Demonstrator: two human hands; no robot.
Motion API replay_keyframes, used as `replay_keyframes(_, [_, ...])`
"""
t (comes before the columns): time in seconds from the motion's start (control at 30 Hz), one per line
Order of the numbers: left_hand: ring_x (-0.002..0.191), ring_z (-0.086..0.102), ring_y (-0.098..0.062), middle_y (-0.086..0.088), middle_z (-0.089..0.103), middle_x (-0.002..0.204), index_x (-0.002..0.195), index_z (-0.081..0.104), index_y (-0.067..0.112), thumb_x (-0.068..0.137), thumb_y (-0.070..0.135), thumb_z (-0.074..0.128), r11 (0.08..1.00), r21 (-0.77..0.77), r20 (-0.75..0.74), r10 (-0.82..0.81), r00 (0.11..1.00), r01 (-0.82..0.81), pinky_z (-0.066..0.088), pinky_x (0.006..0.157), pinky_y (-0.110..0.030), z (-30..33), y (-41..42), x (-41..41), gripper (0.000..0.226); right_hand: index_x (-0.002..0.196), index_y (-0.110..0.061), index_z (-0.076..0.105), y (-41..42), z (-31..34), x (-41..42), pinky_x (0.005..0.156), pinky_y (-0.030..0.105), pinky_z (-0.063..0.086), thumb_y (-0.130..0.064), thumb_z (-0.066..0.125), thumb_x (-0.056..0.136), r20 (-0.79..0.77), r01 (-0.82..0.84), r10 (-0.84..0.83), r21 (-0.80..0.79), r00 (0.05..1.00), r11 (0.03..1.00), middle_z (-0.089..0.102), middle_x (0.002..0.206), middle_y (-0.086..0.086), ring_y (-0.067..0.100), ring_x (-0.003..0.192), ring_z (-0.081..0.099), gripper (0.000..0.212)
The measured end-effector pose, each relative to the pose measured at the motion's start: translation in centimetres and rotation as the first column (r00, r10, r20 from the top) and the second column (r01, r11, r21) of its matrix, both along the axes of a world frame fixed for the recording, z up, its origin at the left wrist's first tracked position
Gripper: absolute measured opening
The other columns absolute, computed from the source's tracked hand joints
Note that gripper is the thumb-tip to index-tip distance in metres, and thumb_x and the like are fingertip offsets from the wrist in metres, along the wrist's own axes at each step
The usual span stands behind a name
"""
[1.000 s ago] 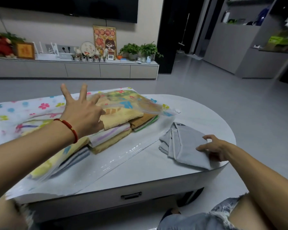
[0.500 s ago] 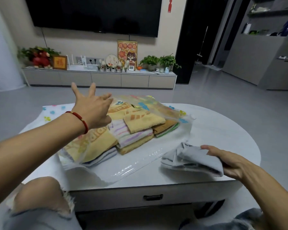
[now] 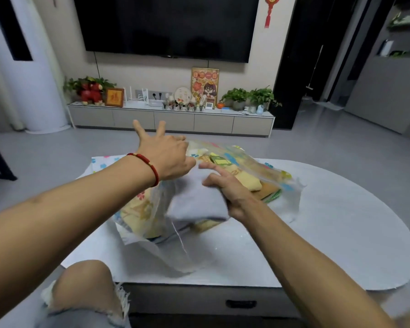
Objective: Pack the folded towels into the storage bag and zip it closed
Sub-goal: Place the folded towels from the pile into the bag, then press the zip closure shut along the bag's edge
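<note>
A folded grey towel (image 3: 197, 200) is gripped by the right hand (image 3: 227, 188) along its right edge, with the fingers curled over the top of the cloth. The towel is held above the desk (image 3: 329, 233), at the mouth of the bag (image 3: 258, 166), and lies at about 9 o'clock from the right hand. Its long axis runs roughly from 7 o'clock to 1 o'clock, the far end pointing into the bag opening and the near folded edge facing the person.

The upper clear flap of the bag is lifted by the left hand (image 3: 166, 155), which sits at 11 o'clock from the towel. Two of its fingers are spread wide and point away; whether the thumb and remaining fingers pinch the plastic cannot be told, since they are hidden behind the hand. A red bracelet (image 3: 149, 166) is worn on the left wrist.

Inside the bag, a stack of yellow and striped towels (image 3: 244, 178) is seen at 2 o'clock from the grey towel, with more yellow cloth showing through the plastic at 8 o'clock. The bag's lower sheet is spread on the desk toward the near edge. The zip is not closed.

A TV cabinet (image 3: 171, 119) stands against the far wall at 12 o'clock.
</note>
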State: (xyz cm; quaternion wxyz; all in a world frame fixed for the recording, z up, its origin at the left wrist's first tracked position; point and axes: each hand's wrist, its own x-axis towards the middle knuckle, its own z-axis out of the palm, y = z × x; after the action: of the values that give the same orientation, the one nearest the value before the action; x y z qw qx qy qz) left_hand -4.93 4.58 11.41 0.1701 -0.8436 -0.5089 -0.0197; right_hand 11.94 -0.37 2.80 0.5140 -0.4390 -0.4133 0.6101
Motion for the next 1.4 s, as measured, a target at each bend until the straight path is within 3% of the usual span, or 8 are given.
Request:
replay_keyframes(0.1, [0.148,0.011,-0.038,0.011,0.031,0.159,0.140,0.049,0.027,0.094,0.052,0.022,1.000,0.004,0.033,-0.010,0.999,0.010,0.001,0.101,-0.085,0.4,0.1,0.0,0.059,0.124,-0.018,0.060,4.2,-4.3,-3.1,0.064,0.031,0.058,0.003,0.057,0.094,-0.143,0.201,-0.210,-0.074,0.967,0.977,0.067,0.107,0.022,0.024,0.079,0.067,0.037])
replay_keyframes(0.33, [0.149,0.011,-0.034,0.011,0.029,0.160,0.142,0.045,0.029,0.094,0.053,0.029,0.999,0.012,0.034,-0.035,0.999,0.035,0.002,0.103,-0.084,-1.1,0.1,0.0,0.056,0.121,-0.037,0.058,4.3,-10.7,-7.2,0.097,0.036,0.053,-0.029,0.075,0.085,0.318,0.418,-0.407,0.035,0.856,0.908,0.055,0.125,-0.004,0.022,0.114,0.058,0.041])
replay_keyframes(0.6, [0.148,0.013,-0.035,0.010,0.018,0.163,0.146,0.035,0.034,0.091,0.043,0.038,0.991,-0.043,0.190,-0.117,0.975,0.127,0.015,0.109,-0.074,-5.6,-2.2,0.4,0.055,0.140,-0.039,0.053,0.9,-10.4,-3.0,0.095,0.051,0.058,-0.026,0.064,0.089,0.414,0.188,-0.210,0.095,0.886,0.978,0.070,0.107,0.006,0.024,0.097,0.069,0.054])
replay_keyframes(0.73, [0.149,0.007,-0.034,0.014,0.009,0.165,0.148,0.032,0.036,0.089,0.041,0.045,0.983,-0.096,0.319,-0.120,0.940,0.158,0.016,0.110,-0.073,-9.7,-4.2,1.4,0.061,0.118,-0.023,0.070,-2.3,-12.0,4.5,0.084,0.033,0.050,-0.024,0.058,0.092,0.787,0.419,-0.439,0.256,0.433,0.871,0.070,0.107,0.000,0.021,0.104,0.067,0.029])
replay_keyframes(0.87, [0.151,-0.005,-0.033,0.025,0.004,0.162,0.150,0.020,0.045,0.086,0.043,0.046,0.961,-0.209,0.439,-0.072,0.896,0.180,0.010,0.107,-0.079,-15.8,-6.8,2.7,0.069,0.140,-0.022,0.056,-4.4,-14.6,10.9,0.119,0.051,0.027,-0.029,0.039,0.104,0.988,0.372,-0.152,0.127,0.037,0.920,0.051,0.143,0.003,0.025,0.143,0.039,0.041])
replay_keyframes(1.07, [0.149,-0.023,-0.021,0.029,0.001,0.159,0.151,0.026,0.043,0.079,0.044,0.050,0.917,-0.322,0.505,-0.045,0.862,0.236,-0.009,0.104,-0.078,-21.4,-6.0,1.7,0.076,0.156,-0.023,0.036,-6.9,-16.7,11.5,0.125,0.053,0.013,-0.030,0.024,0.109,0.984,0.249,-0.081,0.120,-0.160,0.961,0.038,0.159,0.003,0.024,0.150,0.028,0.049])
replay_keyframes(1.27, [0.151,0.012,-0.020,0.000,0.020,0.161,0.124,0.064,0.032,0.070,0.050,0.049,0.881,-0.373,0.598,-0.012,0.802,0.292,0.002,0.116,-0.066,-19.7,-1.5,-2.5,0.060,0.153,-0.009,0.039,-9.5,-15.7,6.5,0.114,0.048,0.027,-0.038,0.027,0.106,0.936,0.235,0.046,0.039,-0.348,0.971,0.053,0.143,0.020,0.036,0.130,0.049,0.056])
replay_keyframes(1.4, [0.152,0.012,-0.018,-0.011,0.030,0.159,0.118,0.068,0.038,0.074,0.046,0.049,0.893,-0.355,0.490,-0.075,0.868,0.278,0.009,0.115,-0.063,-19.4,-1.7,-3.5,0.049,0.136,-0.009,0.049,-10.5,-13.5,5.5,0.098,0.043,0.039,-0.034,0.040,0.101,0.951,0.125,0.131,-0.099,-0.280,0.987,0.058,0.130,0.020,0.037,0.119,0.054,0.044])
